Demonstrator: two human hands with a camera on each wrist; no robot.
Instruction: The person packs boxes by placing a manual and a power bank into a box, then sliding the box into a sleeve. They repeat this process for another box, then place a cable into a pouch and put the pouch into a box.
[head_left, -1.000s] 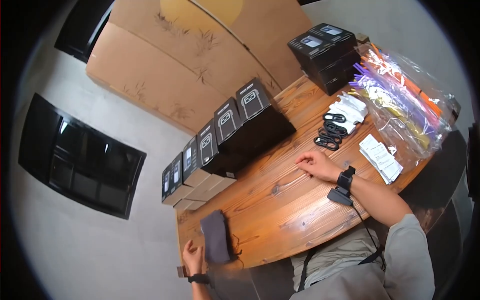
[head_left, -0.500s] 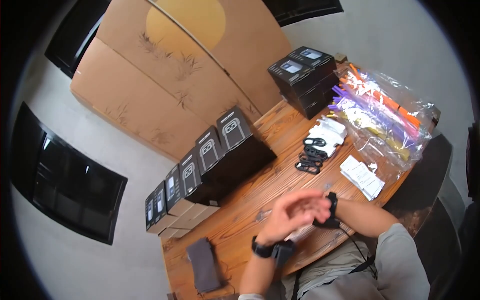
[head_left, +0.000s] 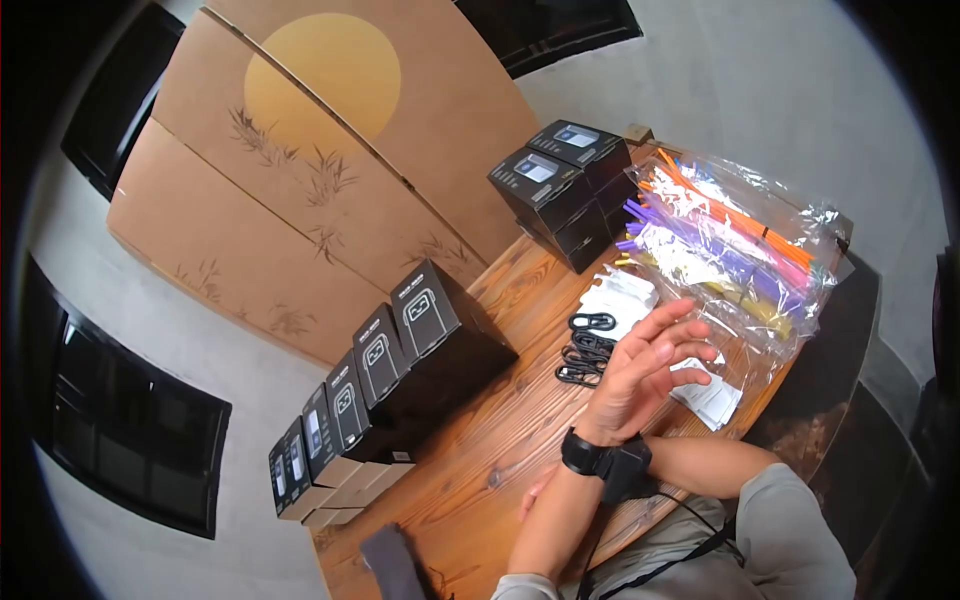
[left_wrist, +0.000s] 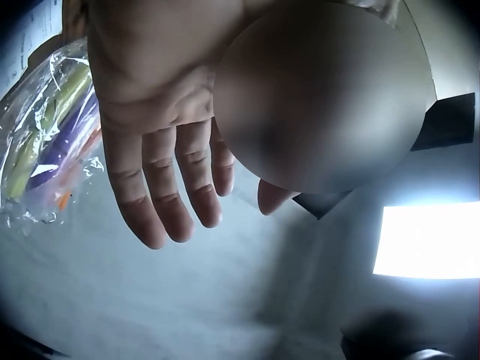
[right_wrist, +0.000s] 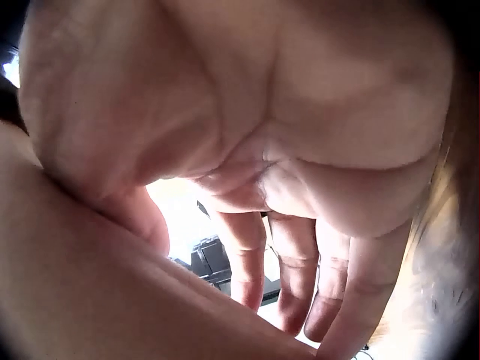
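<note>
Grey wall (head_left: 150, 370) and a tan panel (head_left: 450, 120) with a bamboo print sit behind a wood table (head_left: 490, 455). Left hand (head_left: 642, 375) is up over the tabletop, fingers loosely apart and a bit bent, nothing in it. From the head cam it's right beside the coiled black cables (head_left: 583, 352) and overlaps the white paper slips (head_left: 712, 400). Right hand (right_wrist: 300, 172) is mostly behind the left forearm (head_left: 560, 520), but its wrist cam shows relaxed, nearly straight fingers holding nothing; can't tell if it touches that arm. White packets (head_left: 615, 297) lie against the cables, near a clear bag (head_left: 820, 215) of colored sticks (head_left: 735, 228). Black boxes (head_left: 400, 345) line the far side.
</note>
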